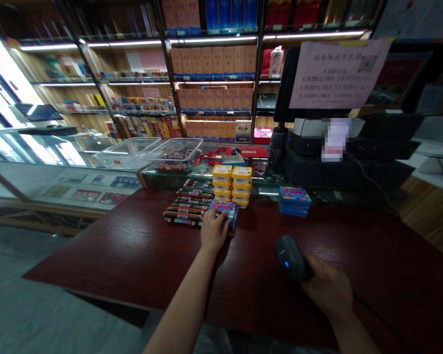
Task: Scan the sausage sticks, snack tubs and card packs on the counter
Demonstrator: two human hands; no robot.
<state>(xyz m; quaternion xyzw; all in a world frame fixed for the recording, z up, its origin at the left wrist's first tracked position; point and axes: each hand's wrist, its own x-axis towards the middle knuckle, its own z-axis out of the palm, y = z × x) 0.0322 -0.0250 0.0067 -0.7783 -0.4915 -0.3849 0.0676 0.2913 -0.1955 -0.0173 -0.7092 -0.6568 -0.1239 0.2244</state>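
My left hand point(214, 231) is closed over a small blue printed box point(224, 207), fingers on its top and side. Right behind that box stand stacked yellow tubs point(241, 187) with barcode labels. To its left lies a row of dark pen-like sticks point(189, 202) with pale labels, side by side. My right hand point(328, 282) is wrapped round the handle of a black barcode scanner point(292, 258), its blue light lit, held over the table's right part. A stack of similar blue boxes point(294, 200) sits further back on the right.
The dark red wooden table point(133, 255) meets a glass counter behind it. Clear plastic bins point(133, 152) stand at the back left. A monitor point(285, 86) with a paper notice point(337, 73) is at the back right. The scanner's cable point(382, 314) runs off right.
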